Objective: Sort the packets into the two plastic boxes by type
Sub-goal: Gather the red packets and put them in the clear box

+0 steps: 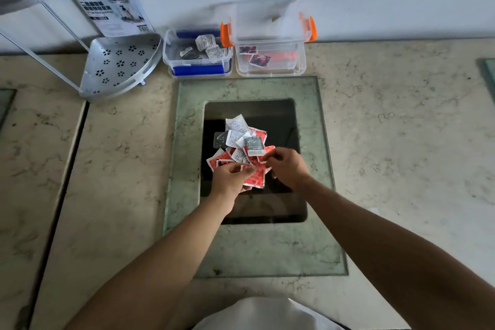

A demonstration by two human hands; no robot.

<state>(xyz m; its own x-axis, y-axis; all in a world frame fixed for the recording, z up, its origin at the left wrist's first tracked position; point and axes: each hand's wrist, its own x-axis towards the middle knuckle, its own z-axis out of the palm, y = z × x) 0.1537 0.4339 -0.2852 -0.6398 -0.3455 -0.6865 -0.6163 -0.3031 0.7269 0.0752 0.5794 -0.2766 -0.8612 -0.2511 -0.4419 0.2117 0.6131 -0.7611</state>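
A heap of packets [242, 139] lies on a dark glass panel [278, 120] set in the floor; some are red, others white or grey. My left hand [230, 178] is closed on a bundle of red packets [254, 178] at the heap's near edge. My right hand [288, 166] pinches the corner of a red packet [267, 151] on the heap's right side. Against the far wall stand two clear plastic boxes: the blue-handled box [197, 68] holds white and grey packets, the orange-latched box [270, 69] holds red packets.
A perforated metal corner shelf [120, 64] on thin legs stands left of the boxes, with its printed carton [115, 11] leaning on the wall behind. A green glass frame [187, 142] rings the dark panel. Marble floor [401, 142] spreads to both sides.
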